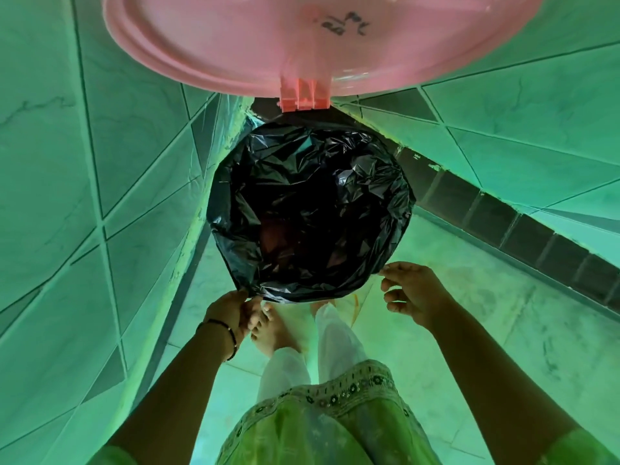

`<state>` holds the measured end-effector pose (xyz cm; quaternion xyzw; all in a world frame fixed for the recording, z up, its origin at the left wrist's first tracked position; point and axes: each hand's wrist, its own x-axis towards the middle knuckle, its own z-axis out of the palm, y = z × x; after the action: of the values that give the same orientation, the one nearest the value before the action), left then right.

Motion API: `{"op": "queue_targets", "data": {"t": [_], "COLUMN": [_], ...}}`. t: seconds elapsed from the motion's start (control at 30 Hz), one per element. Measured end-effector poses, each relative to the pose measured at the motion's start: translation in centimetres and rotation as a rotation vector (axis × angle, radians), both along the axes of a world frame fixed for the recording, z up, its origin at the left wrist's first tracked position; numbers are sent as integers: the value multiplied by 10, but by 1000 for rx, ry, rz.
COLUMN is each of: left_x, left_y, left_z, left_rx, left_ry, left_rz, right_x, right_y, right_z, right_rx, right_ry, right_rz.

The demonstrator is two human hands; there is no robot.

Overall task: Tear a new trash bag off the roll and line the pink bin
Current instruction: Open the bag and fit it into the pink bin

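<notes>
A black trash bag (310,209) lies spread over the mouth of the pink bin, folded over the rim all around so the rim is hidden. The bin's pink lid (235,41) stands open at the top of the view, joined by a pink hinge (303,95). My left hand (229,313) pinches the bag's edge at the near left of the bin. My right hand (416,293) hovers at the near right edge with fingers apart, fingertips close to the plastic. No roll of bags is in view.
The bin stands in a corner between green tiled walls (100,162) on a pale tiled floor (469,313). A dark tile skirting (503,226) runs along the right wall. My bare feet (278,333) and white trouser legs stand just in front of the bin.
</notes>
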<state>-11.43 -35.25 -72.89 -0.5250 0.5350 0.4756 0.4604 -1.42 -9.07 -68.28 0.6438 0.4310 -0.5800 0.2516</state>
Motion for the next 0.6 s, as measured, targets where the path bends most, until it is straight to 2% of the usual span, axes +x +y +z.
{"op": "queue_targets", "data": {"t": [0.17,0.33,0.6], "left_x": [-5,-2,10], "left_y": [23,36,38], "left_z": [-2,5,5], "left_rx": [2,154,254], "left_ry": [0,67,51], "left_rz": [303,407,480], "right_x": [-8,-20,-12], "right_y": [11,15,16], "right_z": [-3,-10,-44], "right_rx": [-94,-1,84], "right_ry": [129,202,65], "right_rz": [-396,-492,-521]}}
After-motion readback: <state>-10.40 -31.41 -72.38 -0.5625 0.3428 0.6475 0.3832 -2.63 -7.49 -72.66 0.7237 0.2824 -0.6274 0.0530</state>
